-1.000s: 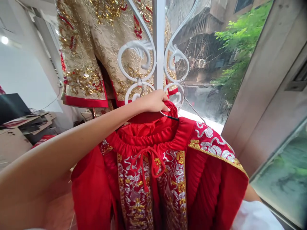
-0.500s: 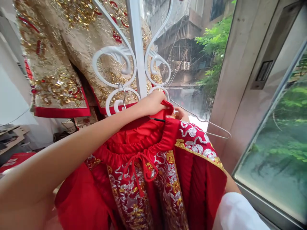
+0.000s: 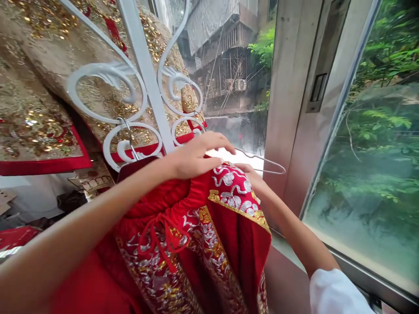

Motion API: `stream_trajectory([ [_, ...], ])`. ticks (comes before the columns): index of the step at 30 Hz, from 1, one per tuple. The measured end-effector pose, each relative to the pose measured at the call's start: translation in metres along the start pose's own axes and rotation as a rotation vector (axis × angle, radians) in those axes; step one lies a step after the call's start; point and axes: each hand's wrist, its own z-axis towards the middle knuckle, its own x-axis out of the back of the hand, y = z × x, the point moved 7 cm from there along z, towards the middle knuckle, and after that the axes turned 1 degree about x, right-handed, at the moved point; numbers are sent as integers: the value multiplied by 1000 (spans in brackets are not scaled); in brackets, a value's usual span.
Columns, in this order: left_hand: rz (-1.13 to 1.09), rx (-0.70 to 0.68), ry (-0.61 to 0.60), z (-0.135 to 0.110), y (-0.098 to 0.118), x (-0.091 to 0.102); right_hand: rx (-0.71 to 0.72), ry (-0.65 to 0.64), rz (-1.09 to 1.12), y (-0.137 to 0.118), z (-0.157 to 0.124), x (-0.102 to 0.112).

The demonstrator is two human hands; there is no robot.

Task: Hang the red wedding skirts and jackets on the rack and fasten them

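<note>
A red skirt (image 3: 199, 257) with silver and gold embroidery hangs in front of me, its gathered waistband tied with a red drawstring bow (image 3: 163, 235). My left hand (image 3: 201, 155) lies over the waistband's right end, thumb and fingers spread apart. Close by, my right hand (image 3: 252, 174) is at the top edge of the embroidered side panel (image 3: 234, 187), which its fingers appear to grip; part of that hand is hidden behind the cloth. A dark hanger (image 3: 139, 165) with a metal hook shows at the skirt's left.
White scrolled ironwork (image 3: 147, 83) stands behind the skirt. An empty wire hanger (image 3: 275, 165) sticks out to the right. A beige and gold sequinned garment (image 3: 42, 104) hangs at the upper left. The window frame (image 3: 288, 100) and glass are on the right.
My left hand has loosened from the waistband and its fingers have spread. My right hand has come out more from behind the panel. The view has shifted right.
</note>
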Motion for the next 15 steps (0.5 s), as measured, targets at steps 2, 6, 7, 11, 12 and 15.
stream_trajectory([
  [2,85,-11,-15,1,22,-18,47,25,-105,-3,1,6],
  [6,406,23,60,-4,32,-49,181,109,-325,-1,0,21],
  [7,463,29,74,-8,30,-55,208,110,-366,2,0,25],
  [11,655,-25,74,-33,19,-76,295,57,-564,16,6,33],
  [12,695,-38,94,-39,18,-78,307,47,-577,19,7,33],
  [15,784,-25,162,-51,19,-82,311,120,-397,22,8,33],
])
